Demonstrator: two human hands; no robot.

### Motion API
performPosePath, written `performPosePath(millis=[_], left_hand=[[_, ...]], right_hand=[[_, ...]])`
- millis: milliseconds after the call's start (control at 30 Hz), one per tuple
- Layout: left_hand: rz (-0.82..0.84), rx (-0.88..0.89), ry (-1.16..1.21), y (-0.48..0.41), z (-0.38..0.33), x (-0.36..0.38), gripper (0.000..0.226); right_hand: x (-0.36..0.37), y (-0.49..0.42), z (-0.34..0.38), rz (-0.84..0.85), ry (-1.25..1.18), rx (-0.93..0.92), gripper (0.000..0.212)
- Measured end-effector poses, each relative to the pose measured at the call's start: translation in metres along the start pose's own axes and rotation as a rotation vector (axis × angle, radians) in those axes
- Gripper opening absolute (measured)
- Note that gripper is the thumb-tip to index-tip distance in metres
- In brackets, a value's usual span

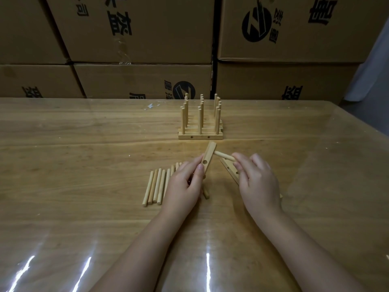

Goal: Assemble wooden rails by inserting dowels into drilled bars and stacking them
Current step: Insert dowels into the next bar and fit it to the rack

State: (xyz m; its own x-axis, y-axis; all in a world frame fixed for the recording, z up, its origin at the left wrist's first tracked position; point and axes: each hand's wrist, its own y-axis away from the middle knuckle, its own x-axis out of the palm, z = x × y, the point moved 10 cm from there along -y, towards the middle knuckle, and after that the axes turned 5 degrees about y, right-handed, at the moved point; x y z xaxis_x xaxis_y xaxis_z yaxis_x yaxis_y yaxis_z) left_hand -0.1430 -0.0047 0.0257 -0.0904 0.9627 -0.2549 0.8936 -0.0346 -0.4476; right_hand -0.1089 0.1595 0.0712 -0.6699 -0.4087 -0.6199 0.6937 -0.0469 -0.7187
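Left grip [183, 186] pinches the bar [209, 153]; right grip [259, 182], seemingly by fingertips, pinches the dowel [224, 155].

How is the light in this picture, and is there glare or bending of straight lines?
Head view: dim, darker toward the corners; white glare streaks on the glossy table near the bottom; the wide lens tilts the cardboard boxes; the left hand holding the drilled bar and the right hand pinching the dowel look sharp.
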Motion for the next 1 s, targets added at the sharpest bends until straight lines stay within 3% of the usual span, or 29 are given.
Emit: performPosePath(millis=[100,167,233,300,433,500,567,733,900,1000], left_hand=[[0.035,-0.102,0.113,0.000,0.010,0.003,0.029],[0.035,-0.192,0.229,0.000,0.017,0.004,0.027],[-0.031,-0.281,0.347,-0.001,0.024,-0.003,0.025],[-0.138,-0.364,0.481,-0.002,0.031,-0.012,0.023],[-0.266,-0.409,0.645,-0.001,0.035,-0.023,0.024],[-0.277,-0.415,0.662,-0.001,0.035,-0.023,0.025],[-0.268,-0.425,0.656,-0.001,0.034,-0.021,0.025],[-0.192,-0.433,0.579,-0.001,0.029,-0.011,0.023],[-0.189,-0.443,0.558,0.000,0.029,-0.010,0.023],[-0.176,-0.441,0.543,0.000,0.029,-0.010,0.023]], right_hand=[[-0.001,-0.001,0.002,-0.007,-0.046,-0.006,0.028],[-0.003,-0.002,0.002,-0.015,-0.140,0.018,0.044],[-0.009,-0.003,0.000,-0.057,-0.229,0.066,0.052],[-0.007,-0.002,0.000,-0.038,-0.278,0.095,0.046],[0.030,0.009,0.020,0.295,-0.245,-0.029,0.026],[0.055,0.025,0.034,0.506,-0.150,-0.170,0.023],[0.069,0.037,0.039,0.611,-0.076,-0.249,0.025],[0.067,0.035,0.038,0.561,0.024,-0.234,0.024],[0.063,0.025,0.020,0.508,0.123,-0.098,0.012],[0.062,0.024,0.017,0.498,0.140,-0.070,0.026]])
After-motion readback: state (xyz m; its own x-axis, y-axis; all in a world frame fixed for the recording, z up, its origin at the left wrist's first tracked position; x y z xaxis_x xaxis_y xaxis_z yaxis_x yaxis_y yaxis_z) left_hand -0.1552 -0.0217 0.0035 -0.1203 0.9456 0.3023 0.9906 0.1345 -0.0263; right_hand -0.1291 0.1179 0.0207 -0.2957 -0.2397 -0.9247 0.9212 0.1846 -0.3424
